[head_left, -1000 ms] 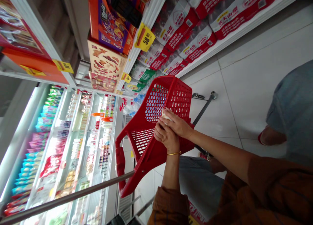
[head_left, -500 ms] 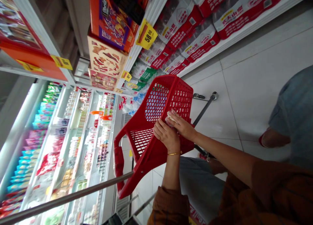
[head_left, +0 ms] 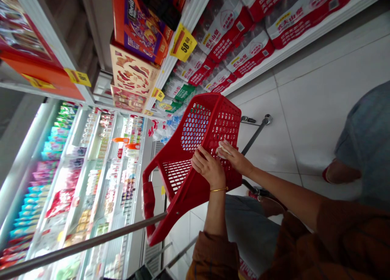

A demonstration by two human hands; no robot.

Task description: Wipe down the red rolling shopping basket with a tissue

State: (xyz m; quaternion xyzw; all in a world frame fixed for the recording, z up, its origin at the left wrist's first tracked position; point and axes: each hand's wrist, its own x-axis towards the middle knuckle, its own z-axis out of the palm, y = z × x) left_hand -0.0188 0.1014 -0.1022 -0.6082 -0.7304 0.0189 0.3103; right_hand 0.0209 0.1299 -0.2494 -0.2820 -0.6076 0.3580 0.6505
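My right hand point(head_left: 235, 158) pinches a small white tissue point(head_left: 222, 149) against the upper rim of a red plastic shopping basket point(head_left: 183, 182). The basket has mesh walls and stands tilted in this sideways view. My left hand point(head_left: 207, 169) lies with its fingers extended on the same rim, a little apart from the tissue, and a gold bangle point(head_left: 218, 189) circles that wrist. The rim under the tissue is hidden.
A grey metal pull bar point(head_left: 91, 235) and wheeled frame extend from the basket. Shelves of red-and-white wrapped bottled water and boxed goods stand behind it, with a lit chiller case at left. Another person's leg point(head_left: 343, 170) stands on white floor tiles at right.
My right hand and the tissue have slid along the basket rim to the right, away from my left hand. My left hand has barely moved.
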